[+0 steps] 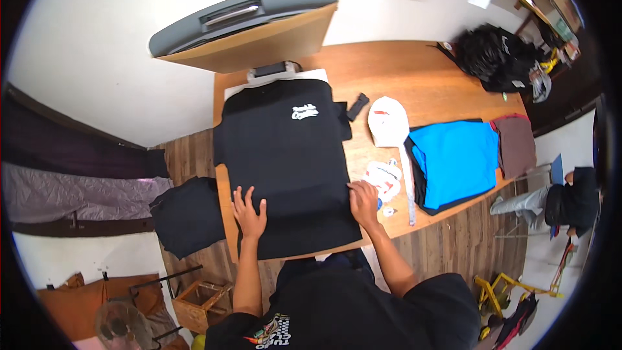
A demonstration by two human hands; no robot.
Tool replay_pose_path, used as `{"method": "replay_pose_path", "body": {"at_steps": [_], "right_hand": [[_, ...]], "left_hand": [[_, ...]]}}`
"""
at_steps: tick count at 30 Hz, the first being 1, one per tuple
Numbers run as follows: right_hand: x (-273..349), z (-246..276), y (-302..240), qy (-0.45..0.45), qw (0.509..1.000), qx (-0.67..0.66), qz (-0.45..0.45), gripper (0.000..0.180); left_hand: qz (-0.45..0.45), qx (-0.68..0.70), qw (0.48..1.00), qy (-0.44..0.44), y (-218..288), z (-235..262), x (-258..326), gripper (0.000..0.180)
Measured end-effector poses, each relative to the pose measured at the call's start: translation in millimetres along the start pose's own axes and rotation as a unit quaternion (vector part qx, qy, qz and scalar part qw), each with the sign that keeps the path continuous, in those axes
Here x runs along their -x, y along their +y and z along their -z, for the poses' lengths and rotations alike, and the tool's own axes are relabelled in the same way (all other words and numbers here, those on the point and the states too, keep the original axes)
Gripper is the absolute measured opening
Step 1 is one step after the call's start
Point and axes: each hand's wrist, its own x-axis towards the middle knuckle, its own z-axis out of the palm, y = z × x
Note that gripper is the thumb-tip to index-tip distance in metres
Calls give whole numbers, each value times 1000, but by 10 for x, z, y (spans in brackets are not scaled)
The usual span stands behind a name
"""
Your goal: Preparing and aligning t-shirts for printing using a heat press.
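Observation:
A black T-shirt [285, 162] with a small white print on its upper right lies spread flat over a white board [316, 74] on the wooden table. My left hand [249, 215] rests on the shirt near its left edge, fingers stretched and apart. At the opposite edge, my right hand [364, 202] has its fingers bent together on the fabric's border. Beyond the shirt rises the tilted lid of what looks like a heat press [253, 23], grey with a handle and a tan underside. The shirt's lower end reaches the near table edge.
Right of the shirt lie a white cap-shaped item [389, 122], a roll of white tape [382, 181], a measuring tape [409, 188] and a black clip-like object [357, 107]. Folded blue cloth [453, 162] and brown cloth [516, 146] sit farther right. A wooden stool [202, 304] stands lower left.

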Motion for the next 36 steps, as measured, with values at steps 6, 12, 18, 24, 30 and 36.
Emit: {"method": "replay_pose_path", "body": {"at_steps": [6, 12, 18, 24, 30, 36], "right_hand": [[897, 1180, 621, 42, 924, 244, -290, 28], [1241, 1413, 1036, 7, 853, 349, -388, 47], [1086, 1431, 1001, 2, 881, 232, -412, 40], [1050, 1560, 1033, -24, 903, 80, -421, 40], [1451, 1887, 747, -17, 936, 99, -338, 42], [1196, 1919, -200, -39, 945, 65, -318, 44]], "left_hand": [[-8, 12, 993, 114, 398, -554, 423, 78], [-54, 33, 996, 70, 420, -1150, 1292, 82], [-20, 42, 998, -50, 251, -1397, 1850, 77], [30, 85, 995, -35, 315, -1253, 1758, 61], [-1, 121, 990, 75, 329, -956, 1488, 49], [-67, 124, 978, 157, 364, -469, 819, 43]]}}
